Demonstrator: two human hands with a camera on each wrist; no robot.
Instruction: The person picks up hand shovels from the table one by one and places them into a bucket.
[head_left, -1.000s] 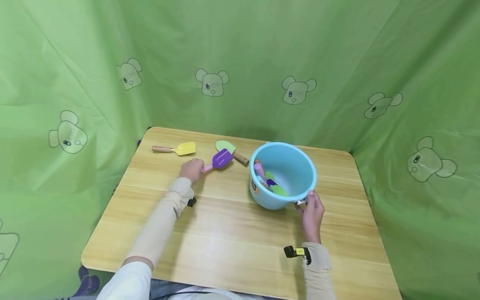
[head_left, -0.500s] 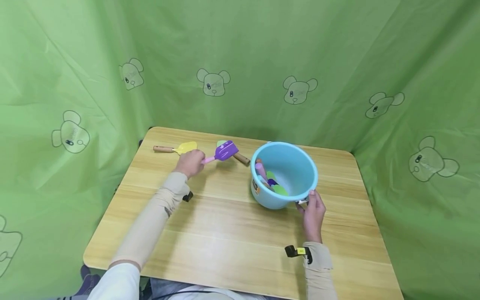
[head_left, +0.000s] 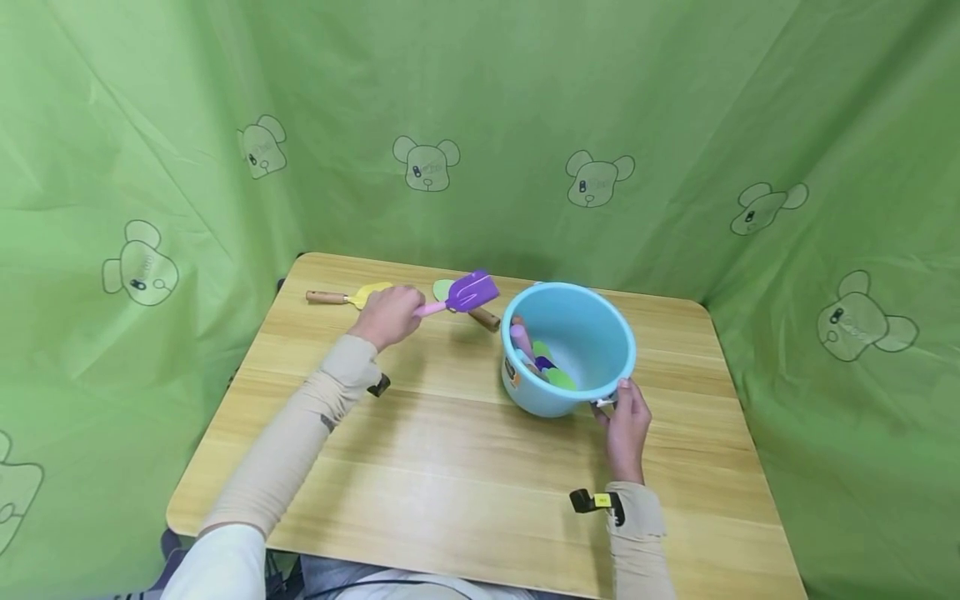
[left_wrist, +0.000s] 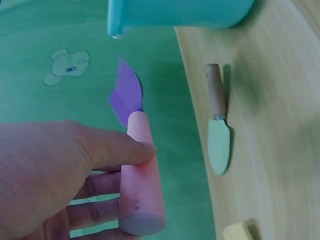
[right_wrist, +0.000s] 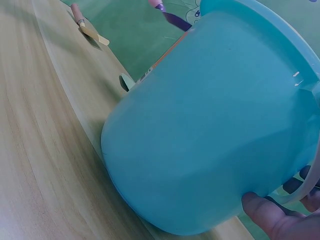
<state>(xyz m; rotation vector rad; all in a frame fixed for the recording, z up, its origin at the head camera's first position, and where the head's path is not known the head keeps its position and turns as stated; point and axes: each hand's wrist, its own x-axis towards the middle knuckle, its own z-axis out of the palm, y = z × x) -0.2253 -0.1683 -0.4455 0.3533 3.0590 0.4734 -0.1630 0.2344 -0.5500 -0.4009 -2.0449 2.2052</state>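
From where I stand, the left hand (head_left: 390, 315) pinches the purple shovel (head_left: 472, 291) by its pink handle, thumb on top, and holds it above the worktop (head_left: 450, 483), blade toward the blue bucket (head_left: 585, 329). The right hand (head_left: 627, 433) grips the bucket near its rim, on the side toward the worktop's near right corner. The bucket stands right of centre, toward the far edge.

The step looks to me like bringing the shovel to the bucket. Best to lift the blade over the rim, then lower it gently beside the tools (head_left: 558, 379) inside, the right hand bracing against a knock. The green trowel (left_wrist: 219, 145) lies by the far edge, so passing well above it would be wise.
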